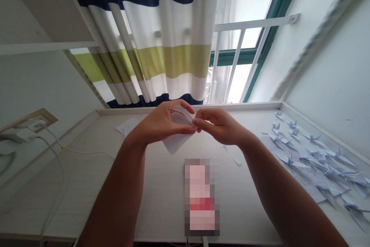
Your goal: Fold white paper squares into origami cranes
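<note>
A white sheet of paper (pixel 174 145), bent over into a curved loop, is held up above the desk between both hands. My left hand (pixel 164 121) wraps around its left side, the thumb and fingers pinching it near the right corner. My right hand (pixel 215 123) pinches that same corner with thumb and forefinger, the fingertips of both hands almost meeting. Part of the paper is hidden behind the left fingers. Below the hands, a phone-shaped object (pixel 200 197) with a blurred-out screen lies on the desk.
Several folded white paper cranes (pixel 313 139) cover the right side of the desk (pixel 162 200), some on a written sheet (pixel 285 152). A paper strip (pixel 233 157) lies near my right wrist; more paper (pixel 127 125) sits behind the left. White cables (pixel 62 162) run along the left from a wall socket.
</note>
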The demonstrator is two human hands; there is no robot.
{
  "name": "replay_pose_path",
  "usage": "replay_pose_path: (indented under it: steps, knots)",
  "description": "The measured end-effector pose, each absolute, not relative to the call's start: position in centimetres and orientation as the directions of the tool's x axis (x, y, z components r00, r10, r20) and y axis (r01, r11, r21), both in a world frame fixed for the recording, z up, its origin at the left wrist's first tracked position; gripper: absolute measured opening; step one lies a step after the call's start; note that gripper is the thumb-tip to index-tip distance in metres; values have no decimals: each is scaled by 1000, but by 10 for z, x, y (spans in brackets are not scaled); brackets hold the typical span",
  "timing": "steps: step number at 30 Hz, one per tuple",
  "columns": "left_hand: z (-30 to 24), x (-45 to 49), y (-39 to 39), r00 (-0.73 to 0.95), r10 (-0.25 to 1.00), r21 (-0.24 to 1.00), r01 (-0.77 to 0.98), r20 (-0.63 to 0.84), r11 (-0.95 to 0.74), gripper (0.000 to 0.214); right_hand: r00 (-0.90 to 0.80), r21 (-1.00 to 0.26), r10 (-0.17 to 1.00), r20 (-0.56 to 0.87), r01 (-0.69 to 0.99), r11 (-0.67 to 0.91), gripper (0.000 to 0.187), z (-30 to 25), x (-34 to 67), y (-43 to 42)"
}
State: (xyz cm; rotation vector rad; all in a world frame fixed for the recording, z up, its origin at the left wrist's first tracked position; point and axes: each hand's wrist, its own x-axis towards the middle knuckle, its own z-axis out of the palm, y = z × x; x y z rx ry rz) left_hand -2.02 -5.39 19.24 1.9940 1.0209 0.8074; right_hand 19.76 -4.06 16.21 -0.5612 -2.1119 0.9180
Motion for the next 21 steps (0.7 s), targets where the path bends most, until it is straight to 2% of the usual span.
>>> replay_pose_path:
  steps: [4,11,21]
  knots:
    - [195,-18,-59,466,855,800,411,227,-437,44,-633,-732,641,434,167,660,26,167,199,-45]
    - [194,-18,-58,471,845,787,408,252,-462,61,-614,-662,640,462,241,710,26,170,199,-48]
    - [186,-18,-50,486,839,836,333,245,-437,52,-623,-576,594,508,267,772,22,167,198,-49]
